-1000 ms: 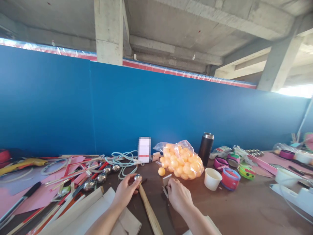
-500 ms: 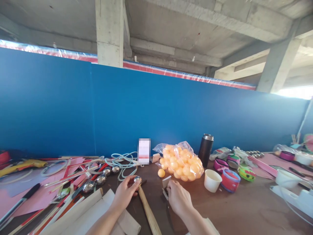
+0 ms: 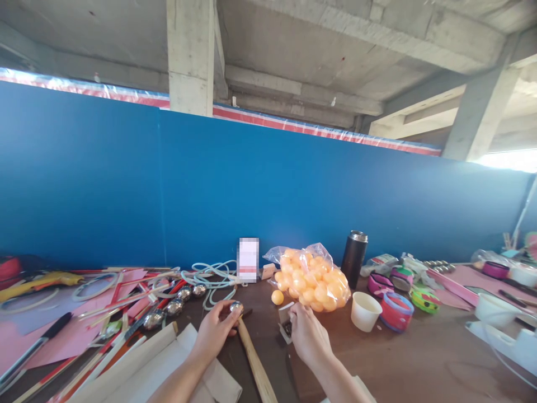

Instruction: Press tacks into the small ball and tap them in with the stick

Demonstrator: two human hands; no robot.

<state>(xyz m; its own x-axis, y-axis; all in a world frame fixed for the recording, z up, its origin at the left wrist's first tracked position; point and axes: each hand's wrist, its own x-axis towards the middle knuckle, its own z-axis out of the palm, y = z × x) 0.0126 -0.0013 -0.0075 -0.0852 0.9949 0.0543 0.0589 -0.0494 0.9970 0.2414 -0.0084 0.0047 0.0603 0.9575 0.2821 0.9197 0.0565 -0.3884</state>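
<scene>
My left hand (image 3: 217, 330) is wrapped round the top end of a wooden stick (image 3: 257, 364), where a shiny silver ball (image 3: 236, 307) shows between thumb and fingers. A short dark piece sticks out to the right beside the ball. My right hand (image 3: 309, 334) is closed at the right edge of a small open box (image 3: 286, 324) with small dark items inside. Its fingertips are bunched together, and what they hold, if anything, is too small to make out. A loose orange ball (image 3: 277, 297) lies just behind the box.
A clear bag of orange balls (image 3: 312, 280), a black bottle (image 3: 354, 259) and a white cup (image 3: 366, 311) stand behind and right. Coloured wristbands (image 3: 395, 311) lie farther right. At left are silver balls (image 3: 154, 319), sticks, pink paper (image 3: 69, 341) and a pale cord (image 3: 212, 274).
My right hand has shifted slightly, so more of the small box and its dark contents shows. My left hand keeps its hold on the stick and ball.
</scene>
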